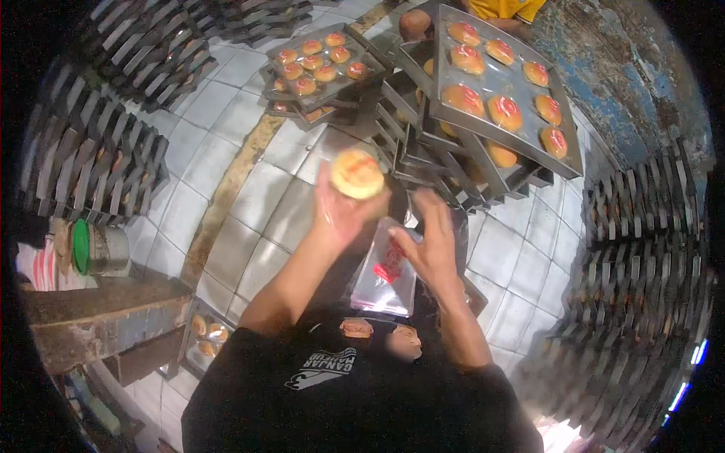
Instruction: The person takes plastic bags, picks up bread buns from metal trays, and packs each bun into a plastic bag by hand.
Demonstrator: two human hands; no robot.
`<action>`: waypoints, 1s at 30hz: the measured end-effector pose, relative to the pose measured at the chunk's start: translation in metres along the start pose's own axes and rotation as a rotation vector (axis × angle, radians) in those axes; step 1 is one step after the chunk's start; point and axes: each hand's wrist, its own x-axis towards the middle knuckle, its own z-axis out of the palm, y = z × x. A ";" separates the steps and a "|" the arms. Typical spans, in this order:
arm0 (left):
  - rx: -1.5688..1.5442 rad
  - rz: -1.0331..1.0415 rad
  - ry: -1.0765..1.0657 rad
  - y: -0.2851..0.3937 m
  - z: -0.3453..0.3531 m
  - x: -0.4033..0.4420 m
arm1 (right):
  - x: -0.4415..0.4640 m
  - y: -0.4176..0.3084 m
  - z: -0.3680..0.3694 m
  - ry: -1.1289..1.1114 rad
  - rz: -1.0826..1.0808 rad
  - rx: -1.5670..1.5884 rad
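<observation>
- Now the left hand (332, 210) has a bun (356, 175) in its grip, held at the lower side, up beyond the plastic bags (387, 283) and to their left.
- Over the bags, the right hand (433, 245) spreads its fingers, grip loose, seemingly holding nothing; touching the plastic? Can't tell!
- That bun looks light, soft, easily dented, its red-streaked top perhaps sticky: sides and base suit the fingers best.
- Farther out, right of the bags, a metal tray (506, 80) of glazed buns (504, 112) crowns a stack; leftward, another tray (340, 86) carries more.
</observation>
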 end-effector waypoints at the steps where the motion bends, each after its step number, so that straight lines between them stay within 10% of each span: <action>1: -0.160 -0.176 -0.178 -0.009 0.006 -0.016 | 0.004 -0.007 -0.007 0.001 -0.033 0.024; 5: 0.173 -0.284 -0.133 -0.006 -0.012 -0.014 | 0.003 -0.010 -0.006 -0.046 -0.157 0.189; 7: 0.519 0.032 -0.128 -0.004 -0.019 -0.001 | 0.006 0.017 0.015 -0.135 0.317 0.376; 10: 0.712 0.156 -0.066 -0.014 -0.015 -0.001 | 0.011 0.037 0.029 -0.131 0.478 0.291; 14: 1.029 0.540 -0.094 -0.014 -0.019 0.011 | 0.030 0.013 0.016 -0.081 0.172 0.199; 18: 0.808 0.364 -0.044 -0.007 -0.005 0.007 | 0.047 -0.001 0.002 -0.023 0.087 0.300; 22: 0.903 0.554 0.172 0.004 -0.001 0.007 | 0.057 0.051 0.014 -0.141 0.801 1.046; 24: 1.203 0.955 0.102 0.012 -0.009 -0.009 | 0.041 0.036 0.007 -0.207 0.835 0.941; 26: 1.278 0.906 0.033 0.005 -0.056 -0.021 | 0.015 0.021 0.008 -0.250 0.931 0.924; 30: 0.809 0.175 0.232 -0.011 -0.095 -0.018 | -0.055 0.034 0.045 -0.411 1.093 1.081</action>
